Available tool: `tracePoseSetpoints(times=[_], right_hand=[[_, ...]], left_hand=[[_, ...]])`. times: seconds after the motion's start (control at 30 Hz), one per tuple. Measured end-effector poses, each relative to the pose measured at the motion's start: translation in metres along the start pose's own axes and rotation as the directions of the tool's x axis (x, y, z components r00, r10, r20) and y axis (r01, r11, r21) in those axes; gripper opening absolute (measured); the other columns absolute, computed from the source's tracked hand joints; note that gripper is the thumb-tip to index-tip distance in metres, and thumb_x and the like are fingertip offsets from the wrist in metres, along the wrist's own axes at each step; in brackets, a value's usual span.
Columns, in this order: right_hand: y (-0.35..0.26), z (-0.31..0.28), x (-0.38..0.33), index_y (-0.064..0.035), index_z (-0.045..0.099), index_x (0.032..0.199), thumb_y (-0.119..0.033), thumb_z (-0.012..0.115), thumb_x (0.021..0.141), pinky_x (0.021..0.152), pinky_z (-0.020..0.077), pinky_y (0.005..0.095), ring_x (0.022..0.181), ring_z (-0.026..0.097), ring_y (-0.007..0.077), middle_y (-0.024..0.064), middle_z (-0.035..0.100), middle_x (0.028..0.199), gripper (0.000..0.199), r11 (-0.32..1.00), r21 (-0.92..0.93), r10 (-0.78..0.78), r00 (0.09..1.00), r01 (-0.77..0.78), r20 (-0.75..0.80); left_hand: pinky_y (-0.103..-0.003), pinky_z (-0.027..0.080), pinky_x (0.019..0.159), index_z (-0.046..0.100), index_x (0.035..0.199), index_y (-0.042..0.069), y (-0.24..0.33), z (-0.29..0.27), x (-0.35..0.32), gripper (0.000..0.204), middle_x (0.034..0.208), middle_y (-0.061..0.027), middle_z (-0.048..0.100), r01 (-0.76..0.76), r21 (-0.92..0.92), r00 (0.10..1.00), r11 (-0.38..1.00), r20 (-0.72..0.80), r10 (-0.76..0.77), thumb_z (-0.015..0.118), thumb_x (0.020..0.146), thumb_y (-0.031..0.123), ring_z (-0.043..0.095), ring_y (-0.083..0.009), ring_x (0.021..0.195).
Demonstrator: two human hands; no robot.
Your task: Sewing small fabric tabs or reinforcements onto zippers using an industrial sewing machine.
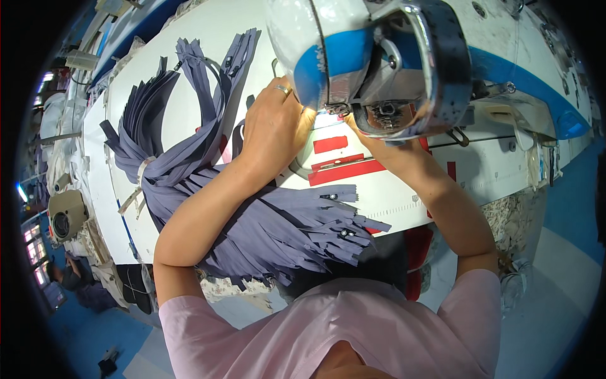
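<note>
My left hand (pixel 273 124), with a ring on one finger, lies flat on the white sewing table (pixel 202 38), its fingertips reaching under the head of the sewing machine (pixel 379 57). Whether it grips anything cannot be seen. My right hand (pixel 372 140) is mostly hidden beneath the machine head, only the wrist showing. A tied bundle of grey-purple zippers (pixel 189 158) lies under my left forearm and fans out over the table's near edge (pixel 303 234).
Red tape marks (pixel 344 169) lie on the table between my hands. Another sewing machine (pixel 66 215) stands far left. Fabric scraps (pixel 511 215) pile up at the right below the table. The floor is blue.
</note>
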State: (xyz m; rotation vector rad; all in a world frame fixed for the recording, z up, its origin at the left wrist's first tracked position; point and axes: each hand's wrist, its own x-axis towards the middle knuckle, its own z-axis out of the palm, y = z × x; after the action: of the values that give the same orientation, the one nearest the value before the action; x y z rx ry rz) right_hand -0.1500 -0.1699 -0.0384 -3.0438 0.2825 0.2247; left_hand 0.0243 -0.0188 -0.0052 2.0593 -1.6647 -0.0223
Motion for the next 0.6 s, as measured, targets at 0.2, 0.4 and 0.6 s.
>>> tracePoseSetpoints(times=[0.2,0.4,0.6], right_hand=[[-0.004,0.005,0.007,-0.005,0.064,0.088,-0.016,0.074,0.077,0.078,0.0498,0.0477,0.087,0.065,0.0378,0.0163,0.069,0.086,0.019,0.964,0.195,-0.01,0.76,0.179,-0.65],[-0.005,-0.001,0.005,-0.0047,0.063,0.086,-0.015,0.07,0.078,0.078,0.0482,0.048,0.083,0.063,0.0391,0.0176,0.066,0.081,0.015,0.968,0.184,0.017,0.692,0.168,-0.722],[-0.003,0.004,0.008,-0.0031,0.062,0.081,-0.009,0.062,0.08,0.073,0.0435,0.0508,0.079,0.058,0.0413,0.0176,0.062,0.075,0.006,0.853,0.46,0.102,0.783,0.249,-0.613]], left_hand=[[-0.045,0.052,0.078,0.063,0.104,0.0,-0.004,-0.006,0.0,0.025,0.104,-0.0168,0.062,-0.105,-0.023,0.992,0.994,-0.076,0.103,0.071,0.081,0.007,0.062,-0.036,0.095],[-0.044,0.053,0.073,0.064,0.099,0.0,-0.004,-0.009,0.003,0.022,0.101,-0.0173,0.062,-0.12,-0.027,0.992,0.992,-0.053,0.118,0.072,0.08,0.007,0.063,-0.0362,0.088],[-0.046,0.051,0.07,0.062,0.101,-0.001,-0.006,-0.004,0.003,0.028,0.094,-0.0194,0.06,-0.044,-0.05,0.999,0.998,0.011,0.045,0.074,0.077,0.006,0.062,-0.0385,0.085]])
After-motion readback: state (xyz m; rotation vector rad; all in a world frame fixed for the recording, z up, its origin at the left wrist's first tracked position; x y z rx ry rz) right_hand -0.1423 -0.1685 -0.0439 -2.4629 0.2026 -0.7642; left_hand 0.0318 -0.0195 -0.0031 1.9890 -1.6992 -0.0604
